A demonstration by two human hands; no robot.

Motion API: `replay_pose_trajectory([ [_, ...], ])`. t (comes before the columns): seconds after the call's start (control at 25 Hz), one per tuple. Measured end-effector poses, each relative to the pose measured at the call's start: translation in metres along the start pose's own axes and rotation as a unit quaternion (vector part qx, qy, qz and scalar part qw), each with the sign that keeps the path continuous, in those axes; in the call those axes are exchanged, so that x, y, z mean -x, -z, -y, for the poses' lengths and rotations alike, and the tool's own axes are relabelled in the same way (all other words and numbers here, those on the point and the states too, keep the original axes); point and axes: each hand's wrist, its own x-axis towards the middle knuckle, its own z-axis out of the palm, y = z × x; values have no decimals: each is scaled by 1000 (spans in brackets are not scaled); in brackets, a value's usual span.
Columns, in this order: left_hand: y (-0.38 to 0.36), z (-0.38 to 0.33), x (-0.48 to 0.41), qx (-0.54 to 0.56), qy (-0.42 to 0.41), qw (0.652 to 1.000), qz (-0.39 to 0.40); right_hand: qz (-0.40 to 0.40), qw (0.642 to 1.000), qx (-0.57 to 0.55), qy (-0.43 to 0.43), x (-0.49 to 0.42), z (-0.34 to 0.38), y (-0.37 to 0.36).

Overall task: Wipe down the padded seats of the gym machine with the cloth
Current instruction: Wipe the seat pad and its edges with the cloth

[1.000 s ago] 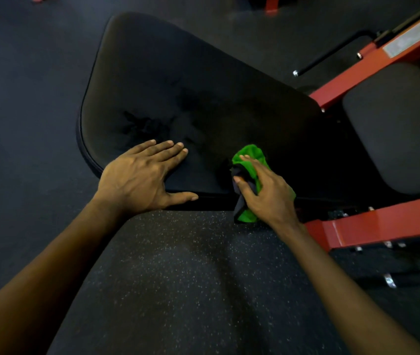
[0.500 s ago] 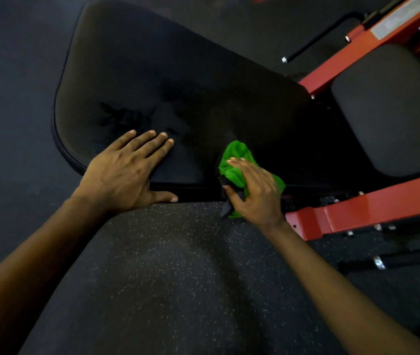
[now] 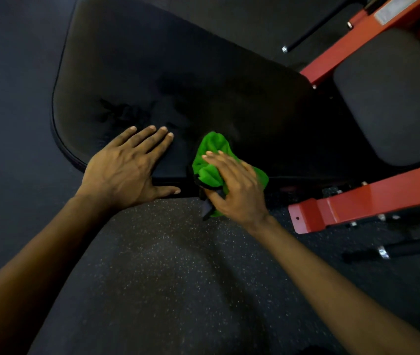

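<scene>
- Two hands are showing: the left hand (image 3: 124,172) is lying flat at centre-left of frame, fingers straight, palm down on the near edge of the large pad (image 3: 178,60), holding nothing.
- The right hand (image 3: 237,190) is gripping the green cloth (image 3: 211,160), fingers draped over it and thumb tucking in below.
- The cloth is sitting bunched on the large pad's near edge at frame centre, just beside the left hand.
- Risk: the cloth is bunching, so probably only a small patch is making contact, and it may be leaving missed strips across that wide pad.
- Risk: a dark corner is hanging off the edge towards the speckled floor (image 3: 152,278), where it could be picking up grit.
- Risk: the red frame (image 3: 370,198) is sitting close at lower right, so a fast sideways stroke could be clipping knuckles on its end.
- Risk: the smaller pad (image 3: 393,98) at upper right is getting no attention. I can't tell whether it's been wiped, and it's easy to skip.
- Count: two hands, one cloth, two pads, at least two red beams.
</scene>
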Motion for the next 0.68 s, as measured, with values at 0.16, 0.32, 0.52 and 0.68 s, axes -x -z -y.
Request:
replay_pose_trajectory([
  [0.16, 2, -1, 1, -13, 0, 1000, 5, -42, 996, 15, -80, 20, -46, 13],
  [0.32, 5, -2, 1, -3, 10, 1000, 2, -68, 991, 2, -115, 4, -13, -1],
  [0.52, 5, -4, 2, 0, 15, 1000, -2, -10, 999, -9, -39, 0, -2, 1],
  [0.68, 5, -5, 1, 1, 17, 1000, 1, -41, 993, -10, -107, 30, -42, 11],
])
